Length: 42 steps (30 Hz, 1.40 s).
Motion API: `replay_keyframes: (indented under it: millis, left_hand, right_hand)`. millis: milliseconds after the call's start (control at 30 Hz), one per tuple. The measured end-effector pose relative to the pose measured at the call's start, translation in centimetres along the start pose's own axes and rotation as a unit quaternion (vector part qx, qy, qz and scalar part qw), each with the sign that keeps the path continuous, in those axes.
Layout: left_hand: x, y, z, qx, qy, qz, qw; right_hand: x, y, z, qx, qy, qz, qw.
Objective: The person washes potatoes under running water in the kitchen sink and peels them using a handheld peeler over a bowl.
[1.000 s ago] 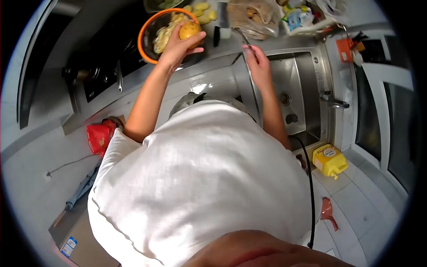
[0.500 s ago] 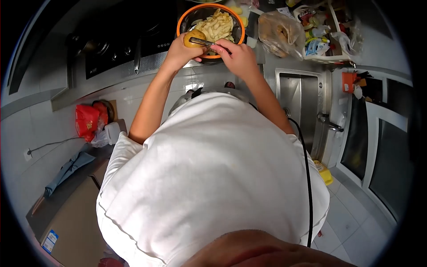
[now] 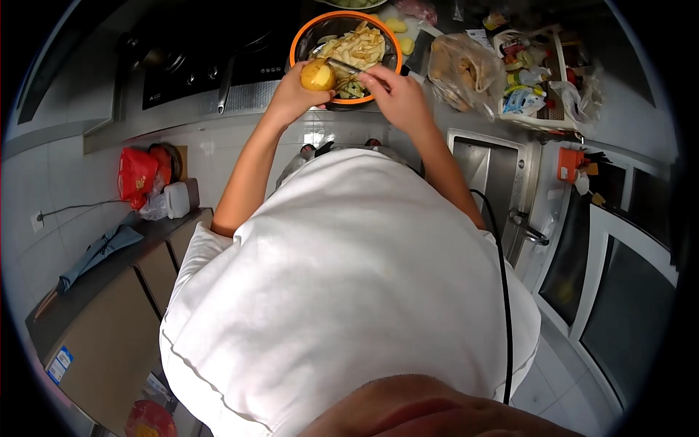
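Note:
My left hand [image 3: 293, 96] is closed round a yellow-brown potato [image 3: 318, 75] at the near left rim of an orange-rimmed bowl [image 3: 295, 47]. A paler peeled patch shows on the potato. From the right, my right hand [image 3: 397, 95] grips a dark, slim peeler [image 3: 344, 66], whose far end lies close to the potato's upper right side. Pale strips and peelings [image 3: 357, 45] fill much of the bowl beneath. Peeled yellow pieces [image 3: 397, 25] lie on the counter just beyond the bowl's right side.
A black stove [image 3: 211, 54] is on the left. Right of the bowl are a plastic bag with brown contents [image 3: 466, 69] and a white basket of packets [image 3: 557, 73]. The steel sink [image 3: 484, 164] and its faucet [image 3: 528, 227] are nearer on the right.
Since one second ago, my right hand has moved from beside the sink to the potato with the peeler. A pale patch now shows on the potato. The view has shifted.

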<state>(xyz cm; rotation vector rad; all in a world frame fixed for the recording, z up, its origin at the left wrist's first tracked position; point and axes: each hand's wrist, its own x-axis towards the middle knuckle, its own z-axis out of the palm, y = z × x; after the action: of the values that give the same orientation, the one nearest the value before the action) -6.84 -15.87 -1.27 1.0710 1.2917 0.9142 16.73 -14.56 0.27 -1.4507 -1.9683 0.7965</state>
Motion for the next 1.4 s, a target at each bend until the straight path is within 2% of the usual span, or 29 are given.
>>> replay_keyframes:
  millis: [33,67,100,167,300,367,467,500,567,633,700,767,833,967,1033,1067,1100,1167,1200,1267,1400]
  left_hand:
    - [0.0,0.1,0.1,0.014,-0.008,-0.004,1.0]
    - [0.0,0.1,0.1,0.028,-0.016,-0.008,0.999]
    - [0.0,0.0,0.1,0.028,-0.014,-0.008,0.999]
    - [-0.4,-0.1,0.0,0.04,-0.03,0.001,0.999]
    - [-0.8,0.1,-0.3,0.012,-0.028,0.009,1.0]
    - [-0.5,-1.1,-0.4,0.049,0.005,0.074,0.996]
    - [-0.1,-1.0,-0.4,0.083,0.007,0.055,0.995]
    - [-0.3,-0.8,-0.2,0.104,0.007,0.051,0.993]
    - [-0.1,-1.2,-0.1,0.112,0.011,0.075,0.991]
    - [-0.2,-1.2,0.0,0.12,0.015,0.1,0.988]
    - [-0.8,-0.9,0.3,0.114,0.002,0.092,0.989]
    - [-0.3,-1.2,0.5,0.114,0.018,0.109,0.987]
    - [-0.2,-1.4,0.5,0.113,0.036,0.123,0.985]
    - [0.8,-0.4,0.5,0.117,0.061,0.093,0.987]
    - [0.8,0.0,0.8,0.121,0.06,0.082,0.987]
    - [0.6,0.5,0.9,0.119,0.052,0.07,0.989]
    - [0.5,0.9,1.0,0.118,0.044,0.059,0.99]
    - [0.3,0.3,0.9,0.132,0.047,0.064,0.988]
    - [0.2,-0.1,0.8,0.145,0.05,0.069,0.986]
    - [0.4,-0.6,0.8,0.133,0.04,0.071,0.988]
    - [1.1,-1.3,0.5,0.081,0.043,0.094,0.991]
  right_hand:
    - [0.0,-0.2,0.5,0.066,-0.001,-0.052,0.996]
    - [0.1,-1.0,0.2,-0.014,-0.029,-0.049,0.998]
    - [0.3,-0.4,0.4,-0.013,-0.029,-0.05,0.998]
    - [1.7,1.3,1.2,-0.088,0.044,-0.052,0.994]
    - [2.6,2.8,-0.2,-0.068,0.03,0.032,0.997]
    - [1.7,1.7,-0.9,-0.068,0.008,0.042,0.997]
    - [1.3,0.4,-0.5,0.063,-0.015,-0.026,0.998]
    - [0.9,0.0,0.0,0.063,-0.016,-0.025,0.998]
    - [0.6,-0.5,0.6,-0.021,-0.004,-0.106,0.994]
    - [1.6,0.6,0.6,-0.031,0.01,-0.092,0.995]
    - [2.7,2.6,0.0,-0.127,0.047,0.001,0.991]
    - [2.8,2.8,-1.1,-0.119,0.049,0.003,0.992]
    - [1.9,2.3,-1.7,-0.071,0.042,-0.016,0.996]
    - [0.2,-0.9,-1.5,-0.032,0.011,-0.049,0.998]
    - [-0.1,-1.2,-0.1,-0.025,0.029,-0.135,0.99]
    - [-0.1,-0.5,0.7,-0.064,0.039,-0.156,0.985]
    - [0.3,0.1,1.1,-0.065,0.041,-0.156,0.985]
    - [1.5,1.5,1.4,-0.129,0.108,-0.082,0.982]
    - [1.9,2.6,1.1,-0.13,0.108,-0.082,0.982]
    - [3.0,3.6,-0.3,-0.112,0.092,0.002,0.989]
    - [1.6,1.1,-1.8,-0.069,0.042,-0.014,0.997]
